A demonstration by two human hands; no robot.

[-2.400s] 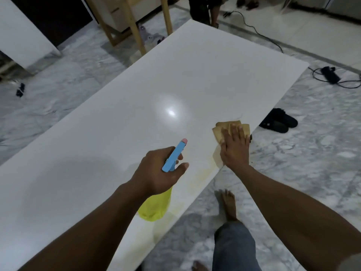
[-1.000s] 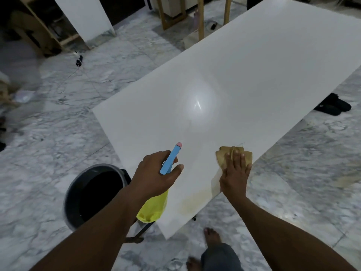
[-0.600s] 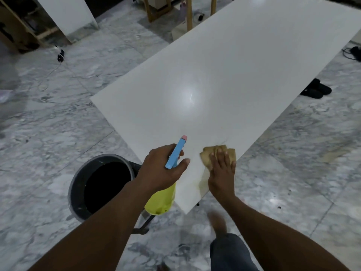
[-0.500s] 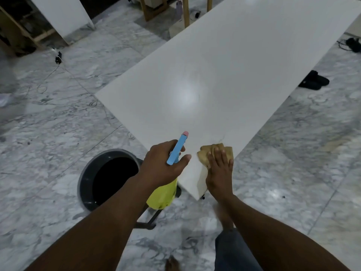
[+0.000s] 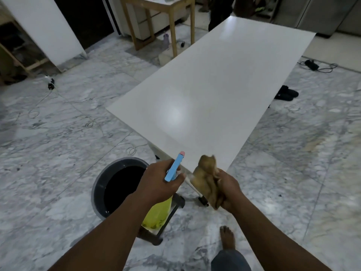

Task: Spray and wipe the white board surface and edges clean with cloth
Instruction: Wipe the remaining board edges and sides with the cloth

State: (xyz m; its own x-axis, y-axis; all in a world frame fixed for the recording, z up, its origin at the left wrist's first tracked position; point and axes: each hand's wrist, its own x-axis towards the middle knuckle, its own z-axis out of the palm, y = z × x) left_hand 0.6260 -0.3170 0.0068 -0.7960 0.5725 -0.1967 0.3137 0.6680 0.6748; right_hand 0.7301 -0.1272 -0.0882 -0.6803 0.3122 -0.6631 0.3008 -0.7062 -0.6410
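A large white board (image 5: pixel 211 98) lies flat on a low stand, its near corner pointing at me. My left hand (image 5: pixel 158 182) grips a spray bottle (image 5: pixel 156 212) with a yellow body and a blue trigger head, held just off that corner. My right hand (image 5: pixel 228 189) grips a crumpled tan cloth (image 5: pixel 206 178), which hangs in the air at the board's near corner. The cloth covers the very tip of the corner.
A dark round bucket (image 5: pixel 97 192) stands on the marble floor left of the near corner. A wooden table (image 5: pixel 172 14) and a leaning white panel (image 5: pixel 45 30) stand at the back left. Black slippers (image 5: pixel 286 93) and cables (image 5: pixel 314 66) lie on the right. My bare foot (image 5: pixel 227 239) is below.
My right hand pressed the cloth flat on the board and slid it along the near edge to the corner; now it has lifted the cloth off, bunched in its grip. I have stepped back.
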